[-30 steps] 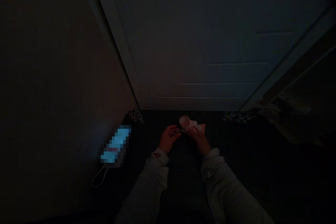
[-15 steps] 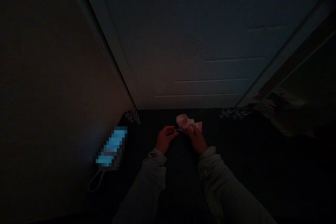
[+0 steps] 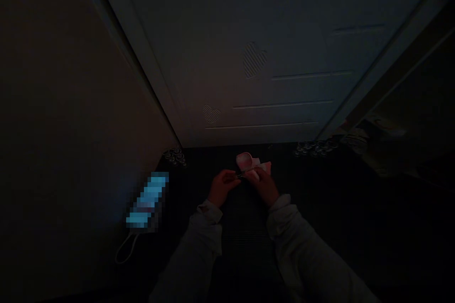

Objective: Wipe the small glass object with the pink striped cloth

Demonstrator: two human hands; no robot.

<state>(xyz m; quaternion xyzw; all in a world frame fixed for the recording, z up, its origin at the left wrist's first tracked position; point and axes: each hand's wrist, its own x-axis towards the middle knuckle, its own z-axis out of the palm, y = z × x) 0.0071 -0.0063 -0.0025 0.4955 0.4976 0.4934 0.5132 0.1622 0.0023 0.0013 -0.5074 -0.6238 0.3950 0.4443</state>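
The light is very dim. My left hand is closed, with thumb and fingertips pinching a small shiny metal piece; its exact kind is too dark to make out. Facing it, my right hand has its fingers closed at the other end of that metal piece, over a pink piece. The pink piece has a rounded, pale-rimmed part towards the door and a pointed part on the right. It looks soft, and my right fingers hide some of it.
A heap of metal rings lies by the left wall, another heap of rings at the back right. A glowing, blurred-out phone with a white cord is at left. Behind stands a white door with embossed hearts.
The view has shifted slightly, so everything sits a little further left. Both hands keep their pinch on the metal and pink pieces, almost unmoved.
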